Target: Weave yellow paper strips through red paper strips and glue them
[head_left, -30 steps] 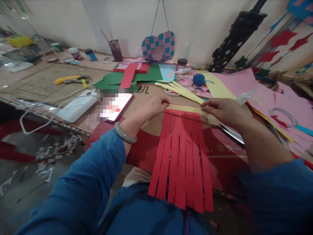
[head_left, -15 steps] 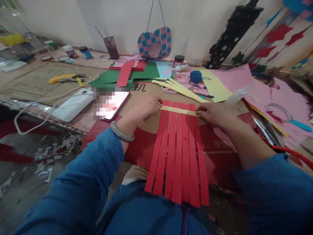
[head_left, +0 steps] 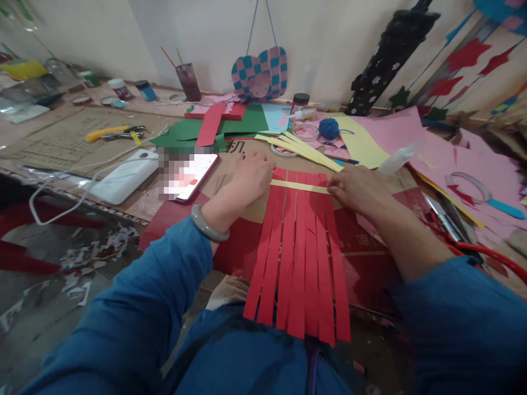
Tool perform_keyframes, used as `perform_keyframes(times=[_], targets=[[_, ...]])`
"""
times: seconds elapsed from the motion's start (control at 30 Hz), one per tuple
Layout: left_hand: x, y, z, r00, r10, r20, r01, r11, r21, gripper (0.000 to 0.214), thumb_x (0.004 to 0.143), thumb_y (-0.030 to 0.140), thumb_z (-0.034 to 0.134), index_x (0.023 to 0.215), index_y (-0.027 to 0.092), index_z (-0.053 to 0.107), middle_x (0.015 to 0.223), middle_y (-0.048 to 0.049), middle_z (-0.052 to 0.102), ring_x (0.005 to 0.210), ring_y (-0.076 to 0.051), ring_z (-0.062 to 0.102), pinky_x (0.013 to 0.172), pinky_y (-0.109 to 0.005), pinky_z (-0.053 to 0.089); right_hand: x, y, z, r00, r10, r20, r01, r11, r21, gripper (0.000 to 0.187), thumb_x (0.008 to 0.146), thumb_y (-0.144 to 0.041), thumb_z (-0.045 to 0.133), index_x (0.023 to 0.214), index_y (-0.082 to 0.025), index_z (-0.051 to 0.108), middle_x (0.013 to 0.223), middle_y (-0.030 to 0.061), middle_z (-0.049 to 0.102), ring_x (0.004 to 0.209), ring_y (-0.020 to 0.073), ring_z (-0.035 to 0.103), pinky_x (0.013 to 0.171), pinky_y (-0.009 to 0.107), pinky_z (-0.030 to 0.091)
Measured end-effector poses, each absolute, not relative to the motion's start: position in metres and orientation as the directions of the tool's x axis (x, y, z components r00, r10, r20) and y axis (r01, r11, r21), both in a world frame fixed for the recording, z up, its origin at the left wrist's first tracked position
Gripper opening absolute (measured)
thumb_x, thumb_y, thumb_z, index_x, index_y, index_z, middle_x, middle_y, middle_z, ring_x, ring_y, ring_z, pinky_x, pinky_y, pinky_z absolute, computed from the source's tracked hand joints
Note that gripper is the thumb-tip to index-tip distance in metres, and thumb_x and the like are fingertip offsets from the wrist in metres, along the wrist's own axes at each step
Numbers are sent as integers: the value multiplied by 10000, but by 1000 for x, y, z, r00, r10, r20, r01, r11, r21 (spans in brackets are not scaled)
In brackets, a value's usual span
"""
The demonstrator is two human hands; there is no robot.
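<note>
Red paper strips (head_left: 293, 241) lie side by side and run down over the table's front edge. Across their upper part lies a narrow yellow paper strip (head_left: 300, 187). At its left end is my left hand (head_left: 250, 178), fingers bent and pressed together; the exact contact of the fingertips is partly hidden. My right hand (head_left: 354, 189) pinches the strip's right end between thumb and fingers. More yellow paper strips (head_left: 307, 151) lie loose just beyond the red ones.
Left of my hands lie a phone (head_left: 197, 175), a white power bank (head_left: 125, 176) and yellow-handled pliers (head_left: 111, 132). Behind are a blue yarn ball (head_left: 329, 129) and green paper (head_left: 181, 133). A glue bottle (head_left: 397, 159), pink paper (head_left: 453, 164) and scissors (head_left: 453, 227) are at right.
My left hand has turned over and its fingers have shifted slightly up at the strip's left end. My right hand has moved a little left, covering more of the right end.
</note>
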State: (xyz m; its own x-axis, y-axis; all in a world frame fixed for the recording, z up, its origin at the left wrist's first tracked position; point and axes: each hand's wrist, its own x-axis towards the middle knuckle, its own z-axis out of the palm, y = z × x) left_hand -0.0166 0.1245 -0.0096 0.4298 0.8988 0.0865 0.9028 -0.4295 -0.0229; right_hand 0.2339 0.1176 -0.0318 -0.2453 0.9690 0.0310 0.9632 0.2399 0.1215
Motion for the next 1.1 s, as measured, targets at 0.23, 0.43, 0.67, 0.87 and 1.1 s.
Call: perform_keyframes(times=[0.23, 0.43, 0.67, 0.87, 1.1], targets=[[-1, 121, -22, 616, 779, 119, 777, -625, 73, 320, 925, 68, 385, 1010, 116, 689, 1131, -151, 637, 1024, -232, 587, 862, -349, 441, 230, 116, -29, -240, 971, 9, 965, 237, 107, 266, 881, -293, 512, 909, -226, 768, 988, 117, 694, 955, 270, 599, 682, 352, 404], [8, 123, -31, 769, 639, 12, 631, -762, 148, 364, 880, 69, 398, 1050, 106, 717, 1106, -137, 681, 1008, -219, 625, 921, -349, 471, 229, 116, -30, -212, 977, -9, 972, 212, 98, 284, 885, -291, 501, 936, -210, 768, 1000, 132, 687, 960, 292, 609, 713, 380, 421], [9, 125, -27, 748, 661, -61, 660, -731, 177, 420, 859, 38, 393, 1134, 93, 705, 1215, -151, 656, 1059, -234, 628, 925, -347, 463, 229, 117, -31, -216, 975, -41, 970, 220, 102, 312, 887, -287, 479, 960, -211, 773, 1002, 130, 706, 913, 271, 622, 693, 366, 419], [7, 125, -30, 745, 667, -34, 661, -730, 173, 419, 869, 65, 399, 1147, 110, 708, 1228, -140, 651, 1067, -232, 625, 943, -352, 456, 232, 117, -32, -222, 975, 17, 973, 221, 71, 331, 878, -277, 463, 977, -214, 772, 1001, 115, 729, 902, 261, 639, 700, 358, 429], [6, 126, -33, 755, 656, 3, 645, -743, 178, 409, 861, 75, 408, 1125, 116, 718, 1203, -136, 663, 1058, -232, 627, 952, -364, 467, 242, 112, -17, -141, 979, 147, 984, 155, -85, 319, 882, -349, 473, 947, -262, 773, 952, 76, 757, 877, 261, 654, 653, 347, 419]])
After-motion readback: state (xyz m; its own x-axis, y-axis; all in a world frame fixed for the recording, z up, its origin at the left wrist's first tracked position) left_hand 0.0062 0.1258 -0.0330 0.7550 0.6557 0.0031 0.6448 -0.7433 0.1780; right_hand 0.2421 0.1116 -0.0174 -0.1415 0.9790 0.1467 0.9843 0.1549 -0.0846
